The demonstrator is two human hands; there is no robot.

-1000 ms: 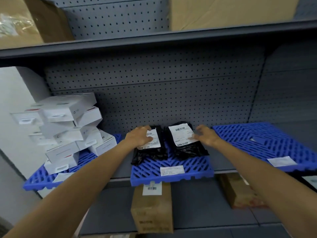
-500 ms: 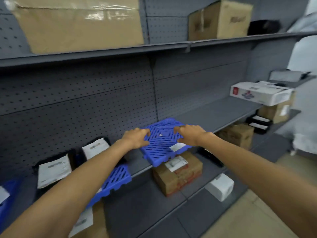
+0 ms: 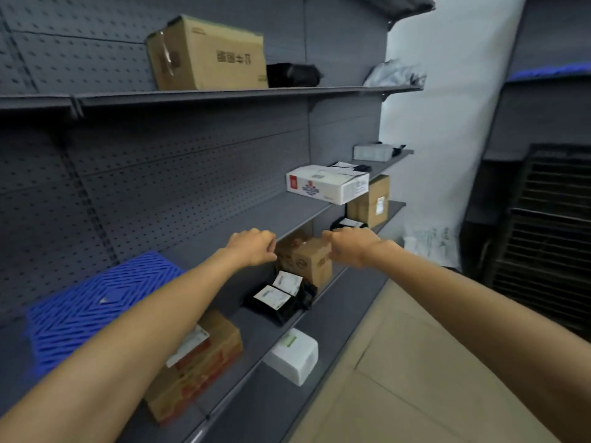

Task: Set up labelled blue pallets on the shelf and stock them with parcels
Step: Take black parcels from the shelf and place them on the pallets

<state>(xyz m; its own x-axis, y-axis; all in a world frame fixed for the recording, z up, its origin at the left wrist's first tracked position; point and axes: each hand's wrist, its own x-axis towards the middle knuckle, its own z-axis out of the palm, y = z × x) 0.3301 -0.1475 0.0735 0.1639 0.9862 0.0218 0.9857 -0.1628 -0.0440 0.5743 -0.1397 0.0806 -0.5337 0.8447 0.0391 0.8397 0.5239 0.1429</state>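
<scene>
An empty blue slatted pallet point(image 3: 96, 308) lies on the grey middle shelf point(image 3: 271, 212), at the left of the view, partly behind my left forearm. Both arms reach forward past it. My left hand point(image 3: 252, 247) and my right hand point(image 3: 348, 247) hover side by side with loosely curled fingers and hold nothing. Between and behind them a small brown carton point(image 3: 307, 263) stands on the lower shelf. I cannot tell if either hand touches it. Two black parcels with white labels point(image 3: 281, 295) lie just in front of that carton.
A brown carton with red print point(image 3: 198, 362) and a white parcel point(image 3: 294, 356) sit on the lower shelves. A white box point(image 3: 326, 183) overhangs the middle shelf farther right. A large carton point(image 3: 208, 55) stands on the top shelf. Dark stacked crates point(image 3: 550, 235) stand at the right across the aisle floor point(image 3: 415, 362).
The view has swung right along the shelf. My hands have come off the blue pallet, which now lies to the left, and are in front of the small brown carton.
</scene>
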